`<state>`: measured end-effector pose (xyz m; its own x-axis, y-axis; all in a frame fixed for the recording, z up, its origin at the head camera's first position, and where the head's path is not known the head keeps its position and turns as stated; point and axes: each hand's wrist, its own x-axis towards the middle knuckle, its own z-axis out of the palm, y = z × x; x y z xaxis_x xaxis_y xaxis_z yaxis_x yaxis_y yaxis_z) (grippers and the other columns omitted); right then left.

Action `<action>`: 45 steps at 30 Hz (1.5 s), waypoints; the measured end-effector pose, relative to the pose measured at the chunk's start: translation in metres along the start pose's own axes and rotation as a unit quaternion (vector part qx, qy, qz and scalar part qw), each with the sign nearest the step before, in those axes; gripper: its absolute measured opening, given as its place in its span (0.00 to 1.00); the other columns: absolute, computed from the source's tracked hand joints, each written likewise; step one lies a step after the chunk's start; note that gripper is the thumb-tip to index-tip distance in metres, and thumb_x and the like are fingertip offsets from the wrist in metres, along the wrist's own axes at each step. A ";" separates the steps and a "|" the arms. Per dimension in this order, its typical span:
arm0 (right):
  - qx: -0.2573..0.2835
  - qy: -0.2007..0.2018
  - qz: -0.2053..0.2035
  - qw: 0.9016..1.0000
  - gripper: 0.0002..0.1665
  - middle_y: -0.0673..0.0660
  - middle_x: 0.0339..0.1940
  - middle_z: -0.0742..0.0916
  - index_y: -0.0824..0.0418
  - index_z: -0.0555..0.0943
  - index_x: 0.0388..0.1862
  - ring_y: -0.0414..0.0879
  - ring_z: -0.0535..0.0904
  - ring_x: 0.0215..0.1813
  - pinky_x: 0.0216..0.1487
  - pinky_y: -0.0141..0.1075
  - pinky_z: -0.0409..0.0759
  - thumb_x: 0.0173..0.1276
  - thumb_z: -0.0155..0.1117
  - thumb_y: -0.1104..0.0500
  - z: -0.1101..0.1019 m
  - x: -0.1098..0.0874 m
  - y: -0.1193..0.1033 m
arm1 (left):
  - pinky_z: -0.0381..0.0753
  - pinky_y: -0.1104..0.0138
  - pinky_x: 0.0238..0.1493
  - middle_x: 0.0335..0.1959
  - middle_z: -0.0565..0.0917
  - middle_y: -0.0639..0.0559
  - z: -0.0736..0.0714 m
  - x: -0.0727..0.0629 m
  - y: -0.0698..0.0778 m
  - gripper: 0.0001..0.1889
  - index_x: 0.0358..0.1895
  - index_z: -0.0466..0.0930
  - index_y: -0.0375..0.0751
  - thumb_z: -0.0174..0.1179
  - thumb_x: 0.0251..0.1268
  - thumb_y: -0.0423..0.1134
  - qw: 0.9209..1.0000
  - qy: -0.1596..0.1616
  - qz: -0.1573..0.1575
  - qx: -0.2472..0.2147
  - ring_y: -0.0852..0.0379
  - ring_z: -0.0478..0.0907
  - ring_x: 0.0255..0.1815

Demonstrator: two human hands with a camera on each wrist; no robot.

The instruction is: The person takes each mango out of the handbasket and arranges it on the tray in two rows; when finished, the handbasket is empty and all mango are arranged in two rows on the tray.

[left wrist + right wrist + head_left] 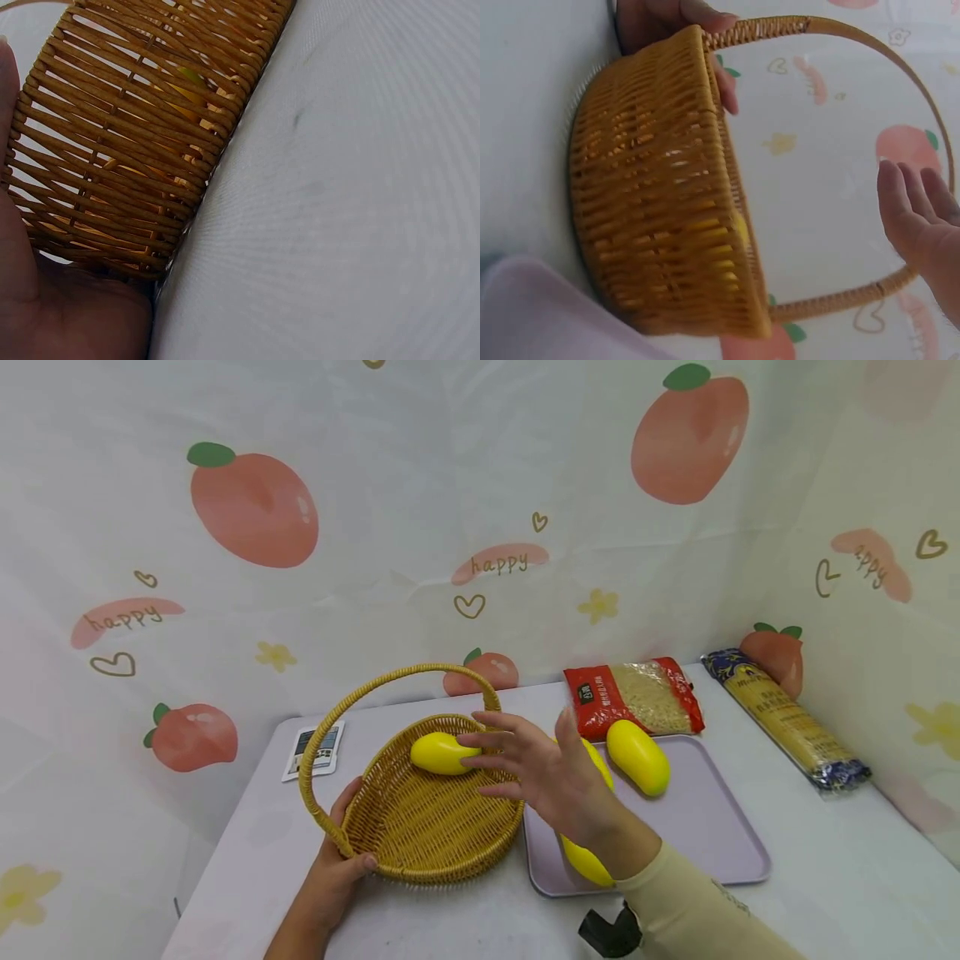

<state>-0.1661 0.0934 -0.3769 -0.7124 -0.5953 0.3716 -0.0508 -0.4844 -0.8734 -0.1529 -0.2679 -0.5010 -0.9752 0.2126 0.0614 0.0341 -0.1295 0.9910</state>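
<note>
A round wicker basket [427,827] with a tall arched handle stands on the table, one yellow mango [438,753] inside it near the back. My left hand [341,868] grips its left rim, thumb over the front edge; the left wrist view shows the palm against the woven side [127,135]. Above the basket's right rim hovers my right hand [536,768], fingers spread and holding nothing. In the right wrist view that hand [922,210] is beside the handle [900,56]. Partly behind the right forearm, several more mangoes [637,758] lie on a lilac tray [705,827].
A red bag of grain [633,697] lies behind the tray. To the right is a long yellow and blue pasta packet [783,718]. A small white packet [315,750] lies left of the basket. A printed cloth [390,510] backs the table.
</note>
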 end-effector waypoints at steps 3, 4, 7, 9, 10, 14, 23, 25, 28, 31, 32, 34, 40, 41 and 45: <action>0.018 0.012 0.018 1.000 0.57 0.72 0.83 0.66 0.63 0.54 0.89 0.71 0.64 0.80 0.74 0.64 0.69 0.82 0.19 0.23 0.002 0.012 0.011 | 0.74 0.68 0.70 0.88 0.48 0.43 0.000 -0.001 0.001 0.59 0.91 0.46 0.60 0.78 0.66 0.32 1.000 0.001 0.004 0.001 0.51 0.64 0.80; 0.023 0.019 0.024 0.999 0.58 0.71 0.83 0.67 0.63 0.54 0.89 0.71 0.64 0.79 0.74 0.63 0.69 0.82 0.21 0.22 0.003 0.015 0.015 | 0.74 0.68 0.70 0.88 0.47 0.43 0.000 -0.001 0.002 0.59 0.91 0.46 0.59 0.78 0.66 0.32 1.000 0.000 0.005 0.001 0.51 0.64 0.80; 0.021 0.040 0.045 0.998 0.57 0.70 0.83 0.68 0.63 0.54 0.90 0.72 0.64 0.80 0.73 0.61 0.71 0.82 0.26 0.22 0.002 0.026 0.029 | 0.74 0.68 0.70 0.88 0.47 0.42 0.000 -0.001 0.002 0.59 0.91 0.46 0.59 0.79 0.66 0.33 1.000 -0.004 0.009 0.000 0.51 0.64 0.80; 0.015 0.055 0.056 0.997 0.56 0.68 0.82 0.69 0.61 0.54 0.90 0.72 0.64 0.80 0.74 0.62 0.71 0.82 0.31 0.22 0.001 0.032 0.038 | 0.73 0.68 0.70 0.88 0.46 0.42 0.000 -0.001 0.002 0.59 0.91 0.45 0.59 0.79 0.66 0.34 1.000 -0.006 0.009 0.000 0.51 0.63 0.80; 0.011 0.064 0.059 0.996 0.56 0.67 0.82 0.70 0.60 0.55 0.90 0.72 0.64 0.80 0.74 0.63 0.70 0.82 0.33 0.22 0.001 0.035 0.042 | 0.73 0.68 0.70 0.88 0.47 0.43 0.000 0.000 0.002 0.59 0.91 0.45 0.59 0.79 0.66 0.34 1.000 -0.005 0.008 0.001 0.51 0.62 0.80; -0.005 0.095 0.059 0.994 0.52 0.68 0.82 0.70 0.60 0.57 0.89 0.72 0.63 0.81 0.76 0.67 0.66 0.84 0.37 0.25 0.000 0.045 0.060 | 0.73 0.68 0.70 0.88 0.47 0.43 0.000 0.000 0.001 0.60 0.91 0.45 0.59 0.79 0.66 0.34 1.000 -0.002 0.002 0.007 0.50 0.62 0.81; -0.131 0.147 0.057 0.979 0.42 0.68 0.80 0.70 0.62 0.59 0.88 0.64 0.64 0.81 0.77 0.64 0.64 0.88 0.49 0.40 -0.005 0.058 0.087 | 0.72 0.68 0.70 0.89 0.47 0.44 -0.002 0.001 0.000 0.60 0.91 0.44 0.60 0.78 0.66 0.33 1.000 -0.001 -0.004 0.015 0.49 0.60 0.82; -0.141 0.153 0.055 0.977 0.40 0.68 0.79 0.70 0.61 0.61 0.87 0.64 0.64 0.81 0.77 0.64 0.64 0.87 0.52 0.41 -0.005 0.060 0.087 | 0.72 0.68 0.71 0.89 0.46 0.45 -0.002 0.001 -0.001 0.60 0.91 0.45 0.61 0.78 0.66 0.34 1.000 -0.002 -0.004 0.015 0.49 0.59 0.82; -0.188 0.162 0.058 0.967 0.41 0.66 0.80 0.71 0.59 0.64 0.86 0.61 0.65 0.81 0.78 0.61 0.64 0.85 0.57 0.39 -0.004 0.063 0.088 | 0.72 0.69 0.70 0.89 0.46 0.45 -0.001 0.001 -0.001 0.60 0.91 0.45 0.61 0.78 0.65 0.33 1.000 0.001 -0.004 0.016 0.49 0.59 0.82; -0.259 0.168 0.060 0.949 0.44 0.64 0.80 0.72 0.59 0.66 0.86 0.59 0.66 0.80 0.78 0.59 0.64 0.81 0.63 0.39 -0.004 0.067 0.092 | 0.73 0.69 0.70 0.89 0.47 0.45 -0.001 0.001 0.000 0.60 0.91 0.46 0.61 0.78 0.65 0.32 1.000 0.005 -0.004 0.020 0.49 0.60 0.81; -0.283 0.168 0.062 0.942 0.45 0.64 0.81 0.72 0.59 0.65 0.86 0.59 0.67 0.79 0.78 0.58 0.64 0.80 0.65 0.38 -0.004 0.068 0.094 | 0.73 0.69 0.70 0.89 0.47 0.45 -0.001 0.001 0.000 0.60 0.91 0.45 0.61 0.78 0.65 0.32 1.000 0.006 -0.004 0.021 0.49 0.61 0.81; -0.328 0.166 0.069 0.927 0.48 0.63 0.81 0.72 0.60 0.65 0.86 0.58 0.69 0.78 0.76 0.58 0.67 0.78 0.67 0.38 -0.005 0.070 0.098 | 0.73 0.69 0.70 0.89 0.47 0.45 -0.001 0.001 0.000 0.60 0.91 0.45 0.61 0.78 0.65 0.32 1.000 0.006 -0.005 0.023 0.49 0.61 0.81; -0.426 0.147 0.140 0.882 0.56 0.57 0.84 0.69 0.57 0.61 0.89 0.58 0.60 0.83 0.77 0.58 0.65 0.74 0.72 0.34 -0.003 0.073 0.105 | 0.73 0.68 0.70 0.89 0.46 0.45 -0.001 0.001 -0.001 0.59 0.91 0.45 0.61 0.78 0.66 0.32 1.000 0.001 -0.003 0.015 0.49 0.60 0.82; -0.436 0.144 0.153 0.875 0.57 0.57 0.85 0.68 0.57 0.61 0.89 0.59 0.58 0.84 0.78 0.59 0.63 0.73 0.72 0.33 -0.002 0.074 0.107 | 0.73 0.68 0.70 0.89 0.46 0.45 -0.002 0.001 -0.001 0.59 0.91 0.45 0.61 0.78 0.66 0.32 1.000 -0.001 -0.002 0.014 0.49 0.60 0.82; -0.473 0.124 0.204 0.848 0.57 0.61 0.84 0.68 0.58 0.59 0.90 0.64 0.59 0.83 0.78 0.60 0.62 0.73 0.73 0.36 0.000 0.075 0.112 | 0.73 0.67 0.70 0.89 0.45 0.45 -0.003 0.001 -0.001 0.60 0.91 0.45 0.61 0.77 0.66 0.32 1.000 -0.005 0.000 0.011 0.49 0.59 0.82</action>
<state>-0.2248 -0.0056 -0.4463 -0.9253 -0.3792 0.0032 -0.2200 0.5297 -0.8192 -0.1544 -0.2703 -0.5027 -0.9731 0.2216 0.0624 0.0392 -0.1075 0.9934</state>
